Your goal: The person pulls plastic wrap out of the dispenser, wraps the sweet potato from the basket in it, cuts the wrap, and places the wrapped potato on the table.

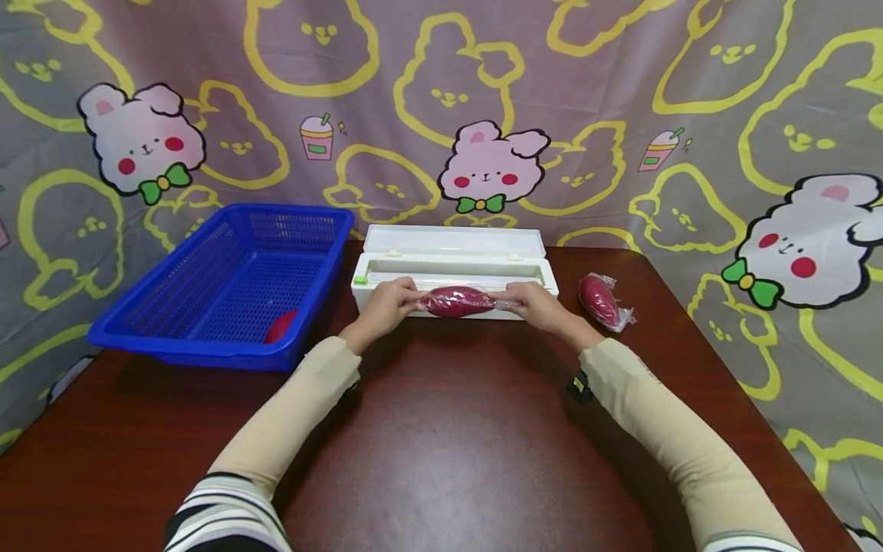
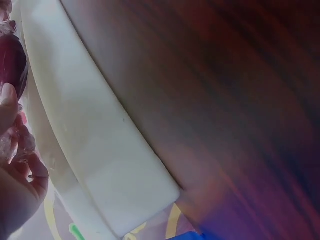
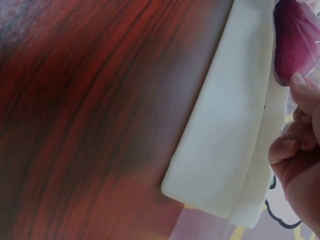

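Note:
A smooth, dark-red oblong piece (image 1: 458,301), shaped like a sweet potato, is wrapped in clear cling film with the film gathered at both ends. My left hand (image 1: 390,303) pinches the left film end, and my right hand (image 1: 536,307) pinches the right one. Between them the piece hangs level in front of a white cling film dispenser (image 1: 455,264), whose lid stands raised at the back. The left wrist view shows thumb and fingers (image 2: 11,102) against the film by the piece; the right wrist view shows the same of the right thumb (image 3: 303,91).
A blue plastic basket (image 1: 207,349) stands at the left, with a red piece (image 1: 280,327) inside. On the right lies another film-wrapped red piece (image 1: 599,300). The dark wooden table (image 1: 455,429) meets a patterned curtain (image 1: 386,92) at its back edge.

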